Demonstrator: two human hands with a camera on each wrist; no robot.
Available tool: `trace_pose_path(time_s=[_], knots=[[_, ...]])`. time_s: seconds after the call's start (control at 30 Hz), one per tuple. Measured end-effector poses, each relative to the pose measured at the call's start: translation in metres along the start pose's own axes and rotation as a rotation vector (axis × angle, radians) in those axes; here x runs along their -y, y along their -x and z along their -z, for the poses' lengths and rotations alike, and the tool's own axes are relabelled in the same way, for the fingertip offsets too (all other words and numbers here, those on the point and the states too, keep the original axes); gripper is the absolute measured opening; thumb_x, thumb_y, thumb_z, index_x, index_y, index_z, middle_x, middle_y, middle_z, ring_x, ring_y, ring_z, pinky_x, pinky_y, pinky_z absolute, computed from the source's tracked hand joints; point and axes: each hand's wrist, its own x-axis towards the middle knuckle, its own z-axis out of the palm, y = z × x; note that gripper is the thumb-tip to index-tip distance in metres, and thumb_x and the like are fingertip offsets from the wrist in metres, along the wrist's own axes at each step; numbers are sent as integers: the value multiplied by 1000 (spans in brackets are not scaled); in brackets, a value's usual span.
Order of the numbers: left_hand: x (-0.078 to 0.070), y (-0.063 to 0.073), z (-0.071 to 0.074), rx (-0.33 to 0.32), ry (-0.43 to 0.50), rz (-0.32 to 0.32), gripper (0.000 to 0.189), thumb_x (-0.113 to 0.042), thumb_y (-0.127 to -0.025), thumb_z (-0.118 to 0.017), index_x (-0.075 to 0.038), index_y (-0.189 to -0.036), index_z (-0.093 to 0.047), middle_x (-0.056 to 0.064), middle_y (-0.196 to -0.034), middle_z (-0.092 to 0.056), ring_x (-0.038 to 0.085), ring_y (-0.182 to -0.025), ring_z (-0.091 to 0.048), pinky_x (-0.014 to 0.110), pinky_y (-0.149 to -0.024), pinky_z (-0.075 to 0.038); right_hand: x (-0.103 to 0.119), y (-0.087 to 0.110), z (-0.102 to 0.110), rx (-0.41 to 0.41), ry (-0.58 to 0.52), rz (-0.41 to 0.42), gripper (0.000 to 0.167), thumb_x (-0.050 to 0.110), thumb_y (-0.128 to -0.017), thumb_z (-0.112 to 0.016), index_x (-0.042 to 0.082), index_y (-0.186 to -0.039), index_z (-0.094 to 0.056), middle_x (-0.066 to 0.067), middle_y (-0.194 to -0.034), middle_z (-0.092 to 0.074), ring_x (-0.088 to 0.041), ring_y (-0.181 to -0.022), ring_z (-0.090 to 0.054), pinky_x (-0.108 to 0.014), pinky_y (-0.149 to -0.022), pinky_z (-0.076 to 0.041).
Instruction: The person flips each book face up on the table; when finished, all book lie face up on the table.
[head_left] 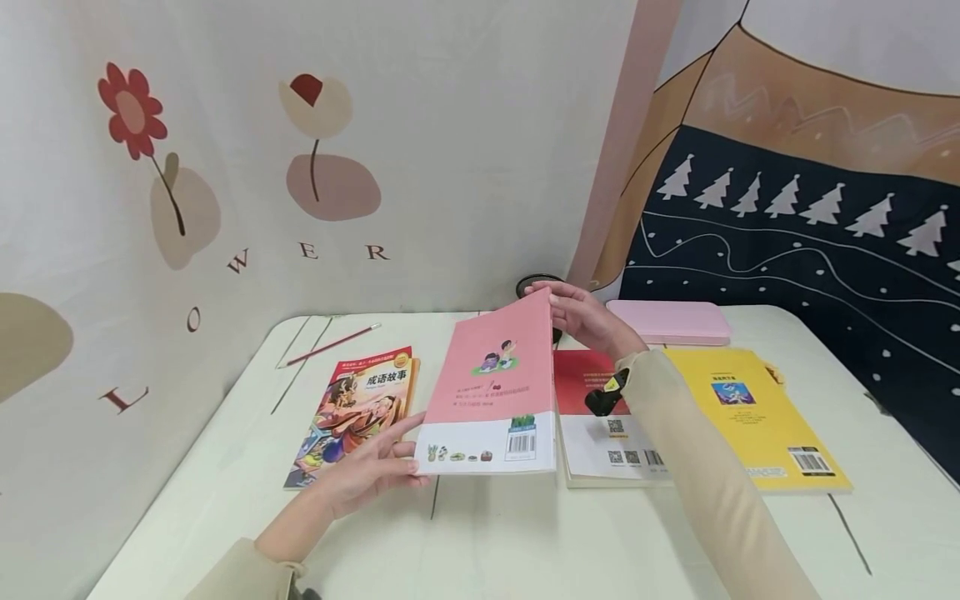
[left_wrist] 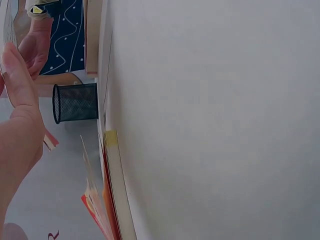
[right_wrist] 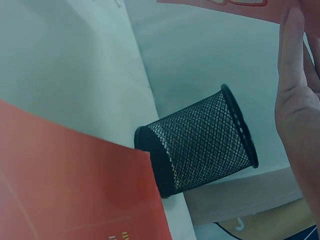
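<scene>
Both hands hold a thin pink-and-white book (head_left: 489, 375) tilted above the table, its back cover with a barcode facing the head camera. The lower left corner is pinched by my left hand (head_left: 375, 467), whose thumb shows along the book's edge in the left wrist view. Up at the top right corner, my right hand (head_left: 588, 321) grips the book, its fingers partly hidden behind. Left of it lies a colourful storybook (head_left: 356, 417) on top of another book. A red-and-white book (head_left: 600, 417) lies to the right, partly covered by the right forearm.
A yellow book (head_left: 750, 417) lies at the right, below a pink case (head_left: 667, 321). Behind the held book stands a black mesh pen holder (right_wrist: 200, 142). A red pencil (head_left: 330, 346) lies at the back left of the white table (head_left: 495, 550). Printed curtains hang behind.
</scene>
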Motion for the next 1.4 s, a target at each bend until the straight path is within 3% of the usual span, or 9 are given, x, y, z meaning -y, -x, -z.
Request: trace_pose_path(time_s=[0.3, 0.8, 1.1, 1.4], knots=[[2, -3, 0, 62, 59, -8, 68, 7, -86, -46, -3, -141, -6, 19, -113, -54, 21, -85, -59, 26, -74, -48, 4, -2, -3, 76, -54, 30, 29, 8, -93, -39, 10, -119, -54, -11, -124, -46, -22, -108, -49, -32, -94, -35], [4, -8, -5, 98, 97, -5, 64, 8, -86, -45, -3, -140, -12, 19, -115, -53, 22, -87, -58, 25, -73, -49, 10, -6, -9, 81, -119, 74, 21, 9, -91, -49, 7, -110, -56, -10, -109, -53, -20, -103, -52, -30, -89, -39], [5, -9, -8, 70, 71, 20, 68, 7, -86, -47, -3, -140, -8, 19, -113, -52, 23, -84, -60, 25, -72, -49, 9, -11, -13, 125, -142, 154, 19, 12, -89, -52, 6, -107, -56, -10, -105, -55, -19, -98, -54, -28, -88, -41], [7, -12, -14, 5, -82, 25, 69, 1, -85, -53, -5, -140, -12, 22, -111, -55, 24, -84, -61, 28, -71, -50, 10, -8, -17, 48, -114, 177, 16, 10, -91, -48, 6, -104, -57, -11, -103, -56, -18, -94, -55, -27, -87, -42]])
